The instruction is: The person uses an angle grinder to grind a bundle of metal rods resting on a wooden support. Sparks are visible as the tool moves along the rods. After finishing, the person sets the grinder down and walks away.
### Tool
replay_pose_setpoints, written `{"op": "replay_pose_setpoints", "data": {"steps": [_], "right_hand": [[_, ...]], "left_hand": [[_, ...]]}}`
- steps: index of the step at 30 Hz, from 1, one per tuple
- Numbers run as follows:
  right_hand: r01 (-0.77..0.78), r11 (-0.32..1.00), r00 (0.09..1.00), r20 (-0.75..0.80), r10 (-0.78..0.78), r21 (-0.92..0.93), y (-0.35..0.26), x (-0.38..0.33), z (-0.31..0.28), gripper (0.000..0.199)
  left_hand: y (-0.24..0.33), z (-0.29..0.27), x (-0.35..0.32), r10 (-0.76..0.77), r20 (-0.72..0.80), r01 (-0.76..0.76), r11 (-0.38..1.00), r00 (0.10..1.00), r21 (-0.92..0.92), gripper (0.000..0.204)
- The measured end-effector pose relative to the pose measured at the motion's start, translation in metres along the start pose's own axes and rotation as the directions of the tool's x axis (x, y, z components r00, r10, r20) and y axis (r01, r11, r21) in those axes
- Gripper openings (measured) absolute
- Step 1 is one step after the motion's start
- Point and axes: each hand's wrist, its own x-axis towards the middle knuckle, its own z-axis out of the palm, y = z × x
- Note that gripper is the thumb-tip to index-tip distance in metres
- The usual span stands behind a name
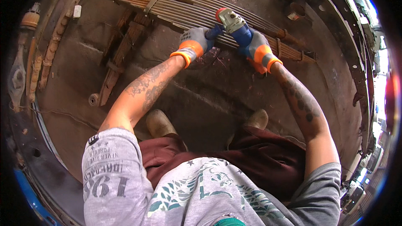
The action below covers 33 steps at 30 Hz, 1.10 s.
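Both my hands wear grey and orange work gloves and grip a blue angle grinder [233, 21] with a silver gear head. My left hand [193, 45] is wrapped round its blue side handle. Around the blue body is my right hand [259, 51], fingers closed. The grinder sits over a long stack of rusty leaf springs [184, 14] lying across the ground. Whether its disc touches the springs I cannot tell. Beneath the grinder, small pinkish streaks that look like sparks show by the ground.
At the left lies another rusty leaf spring [113, 77] with an eye end. Rusty shafts [48, 54] run along the left side. A dark steel beam [335, 21] with holes curves along the right. A rusty can [296, 11] stands at the upper right. My boots [161, 123] are below my hands.
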Motion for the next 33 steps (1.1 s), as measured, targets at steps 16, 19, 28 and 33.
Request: {"op": "replay_pose_setpoints", "data": {"steps": [16, 19, 28, 33], "right_hand": [[-0.042, 0.999, 0.998, 0.041, 0.042, 0.009, 0.065, 0.031, 0.04, 0.054], [-0.024, 1.0, 1.0, -0.003, 0.024, -0.019, 0.069, 0.038, 0.049, 0.057], [0.012, 0.997, 0.999, 0.037, -0.01, -0.078, 0.033, 0.043, 0.055, 0.065], [0.035, 0.989, 0.998, 0.065, -0.026, -0.14, 0.015, 0.043, 0.054, 0.065]], "left_hand": [[-0.02, 0.065, 0.039, -0.107, 0.077, 0.112, 0.992, 0.991, -0.065, 0.049], [-0.031, 0.075, 0.047, -0.082, 0.048, 0.085, 0.994, 0.996, -0.067, 0.045], [-0.047, 0.057, 0.035, -0.176, -0.036, 0.174, 0.983, 0.984, -0.067, 0.045], [-0.057, 0.047, 0.027, -0.173, -0.059, 0.167, 0.982, 0.983, -0.091, 0.041]]}}
